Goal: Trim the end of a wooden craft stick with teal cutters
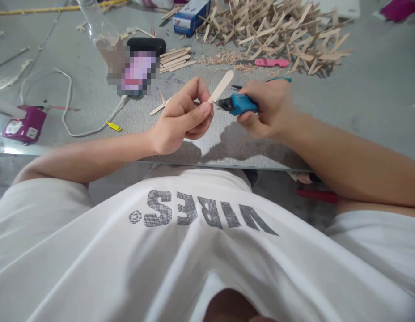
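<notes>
My left hand point(190, 116) is closed in a pinch around the lower end of a flat wooden craft stick point(222, 86), whose rounded end points up and to the right. Wrapped in my right hand point(269, 105) is a blue hand tool point(243, 104) with a black tip; its exact kind is not clear. The tool's tip points left, close to the stick by my left fingertips. Beyond my right hand lies a dark pointed tool point(237, 87), partly hidden. A few loose sticks point(157, 108) rest on the table behind my left hand.
At the back is a large heap of craft sticks point(274, 27), with a pink-handled knife point(271, 62) and shavings point(219, 58) before it. A blue box point(191, 18), stacked sticks point(175, 59), a phone point(138, 71) with a white cable point(70, 89), and a purple plug block point(25, 125) lie around.
</notes>
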Available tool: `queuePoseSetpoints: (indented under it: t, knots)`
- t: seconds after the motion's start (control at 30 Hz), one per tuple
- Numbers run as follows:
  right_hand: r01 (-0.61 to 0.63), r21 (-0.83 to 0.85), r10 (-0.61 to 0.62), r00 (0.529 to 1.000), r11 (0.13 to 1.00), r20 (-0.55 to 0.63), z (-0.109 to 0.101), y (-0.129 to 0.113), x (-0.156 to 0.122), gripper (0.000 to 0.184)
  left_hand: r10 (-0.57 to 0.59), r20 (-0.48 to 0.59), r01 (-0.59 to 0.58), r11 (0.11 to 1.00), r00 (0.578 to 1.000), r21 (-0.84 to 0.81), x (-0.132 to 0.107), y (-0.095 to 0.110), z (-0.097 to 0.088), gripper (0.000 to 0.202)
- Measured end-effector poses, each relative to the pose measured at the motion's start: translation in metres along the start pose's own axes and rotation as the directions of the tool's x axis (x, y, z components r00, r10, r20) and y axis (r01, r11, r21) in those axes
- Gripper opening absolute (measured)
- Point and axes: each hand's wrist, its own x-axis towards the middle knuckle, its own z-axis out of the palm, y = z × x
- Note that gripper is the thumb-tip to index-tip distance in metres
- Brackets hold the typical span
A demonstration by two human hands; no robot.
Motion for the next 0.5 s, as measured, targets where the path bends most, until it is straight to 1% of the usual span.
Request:
queuePoseSetpoints:
  t: [0.1,0.23,0.4,0.5]
  knots:
    - [0.010,0.018,-0.011,1.000,1.000,0.010,-0.0004,0.0007,0.0013,0.088,-0.017,0.026,0.018,0.999,1.000,-0.029,-0.0006,0.0011,-0.0019,0.041]
    - [-0.009,0.063,0.008,1.000,0.998,0.013,-0.0024,-0.0028,0.0026,0.086,-0.065,-0.002,0.064,0.997,0.998,-0.041,-0.0034,0.0063,0.0021,0.042]
    - [0.075,-0.003,-0.075,0.997,0.997,0.017,-0.0029,-0.0072,0.0031,0.084,-0.070,0.057,0.073,0.997,0.996,-0.040,-0.0036,0.0068,0.0035,0.051]
    - [0.148,0.007,-0.148,0.988,0.989,-0.032,0.0015,-0.0089,0.0032,0.078,-0.009,0.091,0.011,1.000,0.996,-0.022,-0.0034,-0.0006,0.0011,0.052]
